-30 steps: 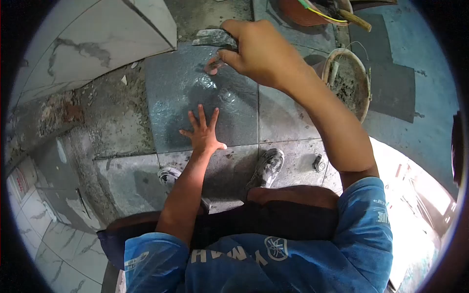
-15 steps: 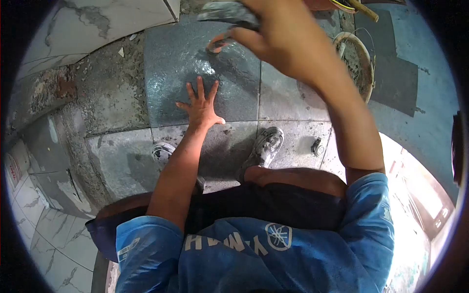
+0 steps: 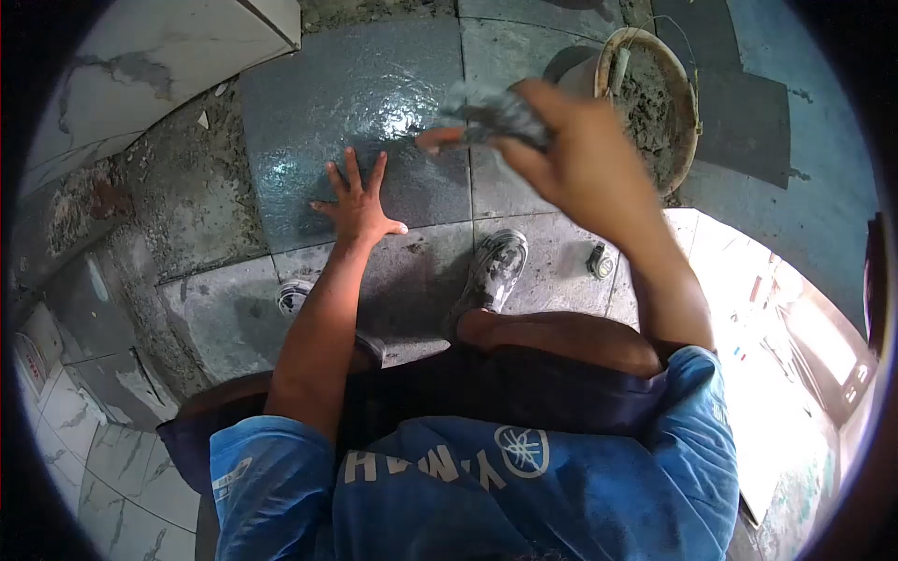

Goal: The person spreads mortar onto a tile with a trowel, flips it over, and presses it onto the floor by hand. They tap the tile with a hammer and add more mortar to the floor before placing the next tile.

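My left hand [image 3: 358,204] lies with spread fingers on a wet, dark grey floor tile [image 3: 327,84], near its front edge. Above the right part of that tile, my right hand [image 3: 571,150] is wrapped round a grey, mortar-smeared tool [image 3: 500,117] with an orange-tipped end. Motion blurs the tool, so its exact kind cannot be made out. Right of the raised hand stands a bucket [image 3: 690,140] holding grey mortar, with a light handle-like stick against its inner wall.
My shoes [image 3: 500,266] rest on the paler tiles in front. A small round metal object [image 3: 601,262] lies right of them. Rough mortar-covered ground [image 3: 201,201] borders the wet tile on the left, beside a marble-patterned slab [image 3: 159,65].
My right hand has come down and nearer with the tool, which now shows lower, over the tile. The view has shifted, bringing more of the bucket into sight. My left hand stays spread on the tile.
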